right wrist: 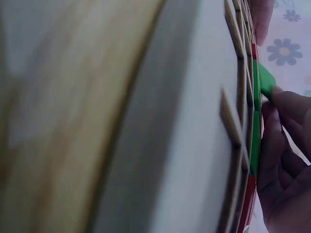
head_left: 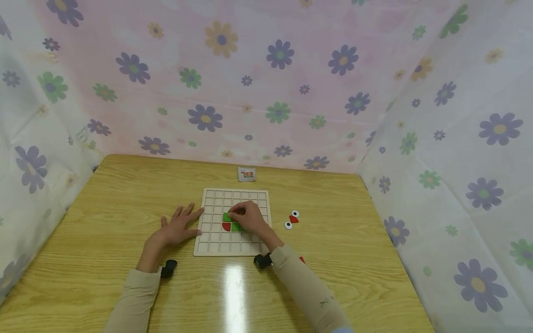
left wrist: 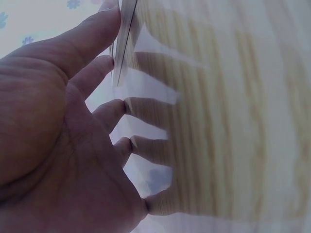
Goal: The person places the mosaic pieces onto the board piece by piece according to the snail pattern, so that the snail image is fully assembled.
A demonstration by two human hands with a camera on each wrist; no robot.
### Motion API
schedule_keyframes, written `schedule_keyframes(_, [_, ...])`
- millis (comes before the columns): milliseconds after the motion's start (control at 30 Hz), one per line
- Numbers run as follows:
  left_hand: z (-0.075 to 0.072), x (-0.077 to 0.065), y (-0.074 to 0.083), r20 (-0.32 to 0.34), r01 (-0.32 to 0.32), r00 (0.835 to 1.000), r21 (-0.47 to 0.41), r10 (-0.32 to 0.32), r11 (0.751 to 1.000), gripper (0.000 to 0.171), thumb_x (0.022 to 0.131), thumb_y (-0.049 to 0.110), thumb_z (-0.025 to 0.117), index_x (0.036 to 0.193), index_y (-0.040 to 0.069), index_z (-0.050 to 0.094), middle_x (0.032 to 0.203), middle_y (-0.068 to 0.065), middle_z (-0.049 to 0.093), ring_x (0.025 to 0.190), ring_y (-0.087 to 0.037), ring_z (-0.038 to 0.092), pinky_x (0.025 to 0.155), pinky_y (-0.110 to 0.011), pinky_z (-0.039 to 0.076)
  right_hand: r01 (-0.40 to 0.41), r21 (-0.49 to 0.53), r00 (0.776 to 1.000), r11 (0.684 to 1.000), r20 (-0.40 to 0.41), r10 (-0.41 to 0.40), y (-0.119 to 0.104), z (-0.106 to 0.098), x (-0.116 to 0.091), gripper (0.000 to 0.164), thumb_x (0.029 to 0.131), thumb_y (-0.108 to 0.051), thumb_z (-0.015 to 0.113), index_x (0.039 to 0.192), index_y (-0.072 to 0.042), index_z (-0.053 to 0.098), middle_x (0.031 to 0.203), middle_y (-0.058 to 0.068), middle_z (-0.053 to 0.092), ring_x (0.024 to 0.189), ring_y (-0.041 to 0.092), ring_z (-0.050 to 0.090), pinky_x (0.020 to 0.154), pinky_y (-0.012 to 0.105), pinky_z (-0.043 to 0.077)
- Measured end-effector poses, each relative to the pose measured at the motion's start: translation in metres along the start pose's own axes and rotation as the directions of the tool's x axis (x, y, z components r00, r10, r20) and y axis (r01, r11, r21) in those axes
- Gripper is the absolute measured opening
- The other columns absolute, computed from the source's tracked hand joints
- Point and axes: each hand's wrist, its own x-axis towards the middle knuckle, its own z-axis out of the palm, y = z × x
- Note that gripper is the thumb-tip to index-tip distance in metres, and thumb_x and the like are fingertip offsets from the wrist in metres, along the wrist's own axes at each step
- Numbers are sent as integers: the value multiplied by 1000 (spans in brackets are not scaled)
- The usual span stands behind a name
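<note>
A pale wooden grid board lies flat on the table. My left hand rests at its left edge with fingers spread, thumb and forefinger touching the rim. Over the middle of the board, my right hand pinches a green piece between thumb and fingers, tilted up from the grid in the right wrist view. Set in the cells by these fingertips are a green square and a red quarter-round piece. The right hand hides some cells to the right of them.
Right of the board lie two white eye discs with a red piece between them. Another red piece is partly covered by the right sleeve. A small picture card lies behind the board. Flowered cloth encloses the table's back and sides.
</note>
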Motion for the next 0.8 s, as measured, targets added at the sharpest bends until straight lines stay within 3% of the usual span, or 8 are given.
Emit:
schedule_keyframes(233, [0,0,1,6,-3,1000,-1,3,1000,72,100,34,65,160,9,33,167,-27,8,151,-56,-4,101,-86,-9,0,-39,1000,999,-12,0,-1,1,-1,12,97,-15,72,99,-6,81,85,6,75,66,7,58,61,22,47])
schedule_keyframes(567, [-1,-1,3,7,-2,1000,-2,2,1000,72,100,34,65,160,9,33,167,-27,8,150,-57,-4,101,-87,-8,-31,-43,1000,999,5,31,-3,1,-1,8,92,-13,77,96,-7,80,85,5,75,66,5,60,62,21,49])
schedule_keyframes(800, [-1,0,1,2,3,1000,-9,-3,1000,72,100,33,65,160,10,32,167,-27,8,150,-57,-4,101,-86,-9,-23,-121,999,992,40,28,-8,1,-1,13,93,-16,77,102,-7,80,88,3,74,70,7,61,63,22,50])
